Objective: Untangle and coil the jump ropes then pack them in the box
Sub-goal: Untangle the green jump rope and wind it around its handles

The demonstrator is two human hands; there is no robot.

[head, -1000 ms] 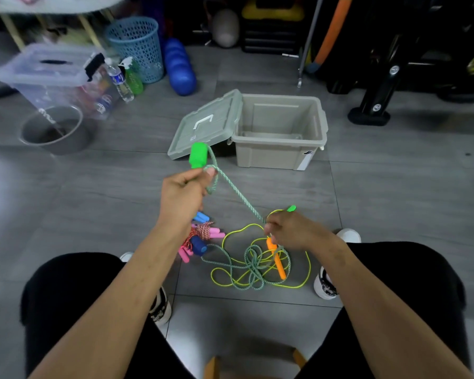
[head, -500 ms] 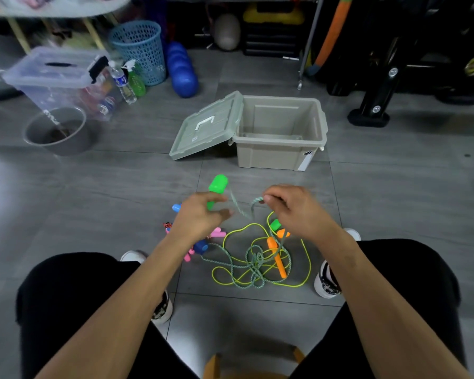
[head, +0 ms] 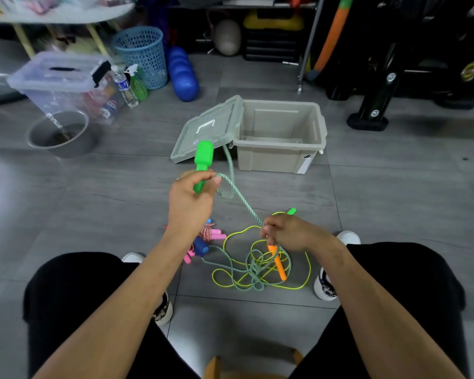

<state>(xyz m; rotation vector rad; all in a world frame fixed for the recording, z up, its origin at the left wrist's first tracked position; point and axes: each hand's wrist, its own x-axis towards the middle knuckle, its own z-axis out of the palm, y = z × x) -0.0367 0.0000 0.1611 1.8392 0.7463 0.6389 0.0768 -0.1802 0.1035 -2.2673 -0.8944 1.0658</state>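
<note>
Jump ropes lie in a tangle (head: 255,265) on the grey floor just in front of the beige box (head: 281,138), between the person's two shoes. A teal braided rope (head: 241,199) runs taut from the raised left hand (head: 190,199) down to the right hand (head: 288,232). The left hand grips a bright green handle (head: 203,160), fingers curled round its narrow end, with a small loop of the teal rope caught at the thumb. The right hand pinches the same rope low over the tangle, fingers bunched together. Under it a yellow cord (head: 298,287) sprawls in loops round an orange handle (head: 278,262). To the left of the tangle sit pink handles (head: 218,235), a blue handle (head: 201,248) and a red-and-white rope (head: 205,232). The box stands open, its lid (head: 207,129) leaning against its left side. A white label (head: 304,164) is on the box's front right corner; its print is too small to read. Far left of the box stand a clear bin (head: 63,83) and a metal pot (head: 59,135).
</note>
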